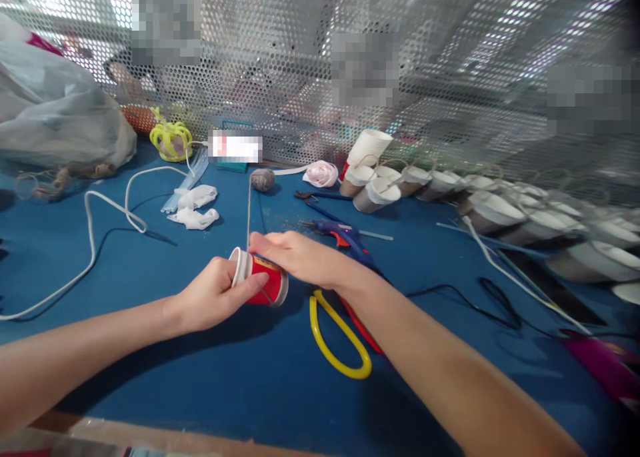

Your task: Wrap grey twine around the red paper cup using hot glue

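Observation:
A red paper cup with a white rim lies tilted on its side above the table. My left hand is closed around its rim end, some fingers inside the mouth and the thumb on the outer wall. Grey yarn runs taut from a small yarn ball down to the cup. At the cup's upper side my right hand has its fingers together, the tips on the yarn. A strand of yarn also crosses the red wall near the base.
Scissors with yellow handles lie under my right forearm. Beyond it are a blue glue gun and pliers. Yarn-wrapped cups line the right side. White scraps, a white cable and a pink ribbon roll lie about.

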`<state>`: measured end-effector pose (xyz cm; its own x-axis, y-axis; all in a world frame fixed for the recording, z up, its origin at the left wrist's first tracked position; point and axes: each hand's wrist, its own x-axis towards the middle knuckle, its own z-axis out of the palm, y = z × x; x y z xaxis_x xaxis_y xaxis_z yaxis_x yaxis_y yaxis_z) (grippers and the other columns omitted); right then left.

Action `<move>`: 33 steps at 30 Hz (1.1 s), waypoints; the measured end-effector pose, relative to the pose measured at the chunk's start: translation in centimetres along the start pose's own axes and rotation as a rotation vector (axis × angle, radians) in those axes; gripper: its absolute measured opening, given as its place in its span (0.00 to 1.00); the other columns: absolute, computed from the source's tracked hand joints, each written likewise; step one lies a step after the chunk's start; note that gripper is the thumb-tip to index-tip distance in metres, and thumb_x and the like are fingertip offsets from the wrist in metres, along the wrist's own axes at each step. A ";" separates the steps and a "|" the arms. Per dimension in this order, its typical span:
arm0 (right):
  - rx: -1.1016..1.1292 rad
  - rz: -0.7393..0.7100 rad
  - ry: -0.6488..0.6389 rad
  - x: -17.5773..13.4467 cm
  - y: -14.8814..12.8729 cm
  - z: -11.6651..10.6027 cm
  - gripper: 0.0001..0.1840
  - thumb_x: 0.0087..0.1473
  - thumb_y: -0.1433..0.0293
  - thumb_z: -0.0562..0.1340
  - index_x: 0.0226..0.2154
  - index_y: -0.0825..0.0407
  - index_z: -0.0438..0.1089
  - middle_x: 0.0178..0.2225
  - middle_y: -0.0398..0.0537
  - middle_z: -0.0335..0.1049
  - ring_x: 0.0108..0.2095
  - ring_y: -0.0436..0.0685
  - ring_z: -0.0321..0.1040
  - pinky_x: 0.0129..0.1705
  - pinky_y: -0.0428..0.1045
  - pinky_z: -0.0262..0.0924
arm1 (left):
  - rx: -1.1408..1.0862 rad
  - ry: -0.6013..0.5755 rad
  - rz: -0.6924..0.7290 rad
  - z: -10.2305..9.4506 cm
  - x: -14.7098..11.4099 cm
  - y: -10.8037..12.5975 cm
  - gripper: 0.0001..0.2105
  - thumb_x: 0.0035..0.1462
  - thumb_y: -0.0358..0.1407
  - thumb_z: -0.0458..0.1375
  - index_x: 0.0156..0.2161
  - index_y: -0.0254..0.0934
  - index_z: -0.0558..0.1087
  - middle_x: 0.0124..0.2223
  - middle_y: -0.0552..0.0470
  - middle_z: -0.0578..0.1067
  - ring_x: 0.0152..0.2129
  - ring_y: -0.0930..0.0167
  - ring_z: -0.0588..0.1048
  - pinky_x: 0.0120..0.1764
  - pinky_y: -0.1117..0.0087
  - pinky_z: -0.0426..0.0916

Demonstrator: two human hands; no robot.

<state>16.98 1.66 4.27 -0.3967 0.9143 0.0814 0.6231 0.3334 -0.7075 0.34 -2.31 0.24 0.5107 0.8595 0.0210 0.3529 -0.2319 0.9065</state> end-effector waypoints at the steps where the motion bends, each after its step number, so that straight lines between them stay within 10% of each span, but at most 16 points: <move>1: 0.061 -0.002 -0.078 0.3 -0.7 0.6 0.21 0.50 0.54 0.56 0.20 0.52 0.71 0.19 0.42 0.70 0.21 0.50 0.64 0.23 0.45 0.58 | 0.019 -0.001 0.005 0.0 0.0 0.0 0.20 0.57 0.43 0.47 0.19 0.32 0.65 0.17 0.59 0.56 0.16 0.79 0.53 0.19 0.76 0.50; 16: 0.457 -0.004 0.385 -1.0 -0.6 -2.8 0.11 0.48 0.62 0.62 0.22 0.53 0.69 0.26 0.42 0.71 0.27 0.48 0.64 0.32 0.45 0.57 | -0.553 -0.006 -0.210 -0.5 0.2 1.6 0.11 0.46 0.39 0.61 0.26 0.31 0.75 0.21 0.55 0.73 0.18 0.78 0.64 0.23 0.78 0.59; 33: 0.083 0.029 0.367 -0.5 0.9 -2.0 0.14 0.52 0.61 0.57 0.23 0.54 0.67 0.22 0.43 0.68 0.22 0.48 0.58 0.27 0.46 0.53 | -0.387 -0.098 -0.082 -0.4 -0.9 2.0 0.09 0.50 0.36 0.58 0.29 0.30 0.76 0.24 0.52 0.74 0.19 0.76 0.64 0.22 0.78 0.60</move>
<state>19.08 1.94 5.06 -0.1024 0.9497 0.2959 0.5675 0.3001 -0.7668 0.29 -3.38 2.24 0.5721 0.8162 -0.0808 0.0837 0.0399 0.9957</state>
